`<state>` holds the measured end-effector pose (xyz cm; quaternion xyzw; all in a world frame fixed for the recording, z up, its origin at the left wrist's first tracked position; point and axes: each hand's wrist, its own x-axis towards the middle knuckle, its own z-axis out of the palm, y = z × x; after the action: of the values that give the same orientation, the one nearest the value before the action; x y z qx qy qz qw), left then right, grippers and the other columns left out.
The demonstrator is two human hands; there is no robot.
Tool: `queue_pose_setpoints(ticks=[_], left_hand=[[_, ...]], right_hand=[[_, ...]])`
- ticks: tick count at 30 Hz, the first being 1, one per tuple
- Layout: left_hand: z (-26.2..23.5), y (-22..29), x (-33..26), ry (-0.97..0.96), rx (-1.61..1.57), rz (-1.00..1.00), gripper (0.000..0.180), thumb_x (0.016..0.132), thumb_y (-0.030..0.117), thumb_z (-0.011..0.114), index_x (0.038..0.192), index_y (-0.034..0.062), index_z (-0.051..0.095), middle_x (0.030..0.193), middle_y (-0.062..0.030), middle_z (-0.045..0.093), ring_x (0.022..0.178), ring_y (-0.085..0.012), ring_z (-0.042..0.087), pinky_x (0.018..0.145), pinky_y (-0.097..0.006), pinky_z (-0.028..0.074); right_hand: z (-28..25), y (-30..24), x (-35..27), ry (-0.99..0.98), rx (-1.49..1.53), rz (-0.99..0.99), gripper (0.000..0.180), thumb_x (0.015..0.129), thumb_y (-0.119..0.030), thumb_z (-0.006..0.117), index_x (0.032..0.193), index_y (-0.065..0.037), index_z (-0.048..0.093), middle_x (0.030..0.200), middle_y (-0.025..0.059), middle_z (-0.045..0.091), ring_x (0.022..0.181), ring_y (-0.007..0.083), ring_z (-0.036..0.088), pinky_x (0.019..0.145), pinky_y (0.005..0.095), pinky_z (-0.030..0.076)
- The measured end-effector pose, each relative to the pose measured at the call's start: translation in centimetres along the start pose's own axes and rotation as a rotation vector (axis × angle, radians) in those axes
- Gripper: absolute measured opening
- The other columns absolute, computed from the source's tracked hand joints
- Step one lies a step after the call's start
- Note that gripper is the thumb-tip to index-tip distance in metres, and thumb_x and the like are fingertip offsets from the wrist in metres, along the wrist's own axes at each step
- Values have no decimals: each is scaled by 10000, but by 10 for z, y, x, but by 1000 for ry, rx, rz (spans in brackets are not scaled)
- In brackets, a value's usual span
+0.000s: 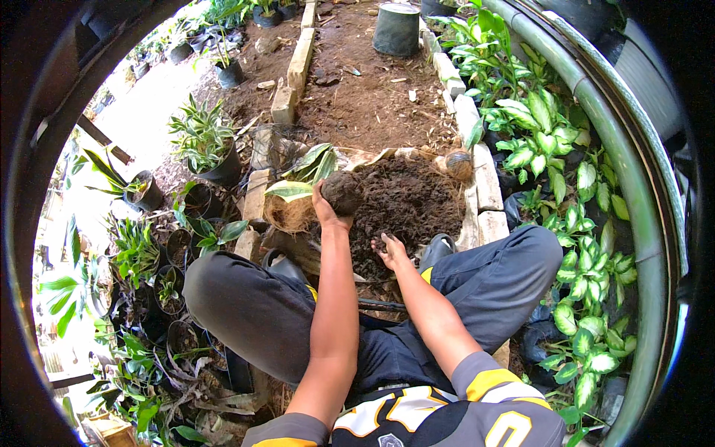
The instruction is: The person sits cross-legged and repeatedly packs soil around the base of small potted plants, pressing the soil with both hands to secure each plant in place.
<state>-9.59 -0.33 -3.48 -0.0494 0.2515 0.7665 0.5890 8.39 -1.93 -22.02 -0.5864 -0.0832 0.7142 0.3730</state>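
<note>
My left hand is wrapped round a dark, rounded clump of soil, probably a root ball, holding it above the ground. Broad green leaves with pale edges lie just beside it; whether they grow from the clump I cannot tell. Below them sits a fibrous brown coconut husk. My right hand is palm up with curled fingers, cupping some dark soil at the near edge of a loose soil heap.
A second coconut husk rests at the heap's far right. Brick edging runs along both sides of the path. A black bucket stands far ahead. Potted plants crowd the left; variegated plants line the right beside a curved green pole.
</note>
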Motion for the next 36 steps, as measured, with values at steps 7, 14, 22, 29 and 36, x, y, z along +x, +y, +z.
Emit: queue_pose_setpoints(ticks=[7,14,22,29,36], left_hand=[[6,-1,-2,-22,-6,2,461,803,455,566,1094,104,630,1025,-77,668,923,-276,651,805,-457,529],[6,-3,-3,-2,14,-21,489,806,459,569,1146,110,604,1082,-86,648,976,-277,636,836,-466,518],[14,-7,-9,101,114,-55,483,821,512,538,1099,129,634,1044,-66,666,928,-268,641,790,-468,513],[25,-10,-19,123,136,-73,445,811,436,575,1103,103,620,1024,-72,667,882,-241,660,756,-425,535],[24,-14,-16,117,128,-84,434,817,467,578,1054,110,645,982,-63,666,846,-248,647,725,-435,523]], right_hand=[[13,-34,-28,-397,496,88,239,975,-331,549,978,-98,603,937,96,650,888,245,634,800,413,546],[27,-45,-35,-361,512,38,296,975,-340,534,977,-51,597,920,100,631,849,269,617,809,403,559],[48,-89,-55,-365,625,-31,128,918,-129,569,959,-16,614,904,115,640,857,276,637,802,408,576],[61,-125,-69,-504,563,-150,170,938,-114,568,1037,14,619,1002,115,656,920,232,652,912,363,555],[45,-92,-52,-284,606,-99,248,927,-54,600,1142,57,546,1046,170,651,934,257,665,875,379,594]])
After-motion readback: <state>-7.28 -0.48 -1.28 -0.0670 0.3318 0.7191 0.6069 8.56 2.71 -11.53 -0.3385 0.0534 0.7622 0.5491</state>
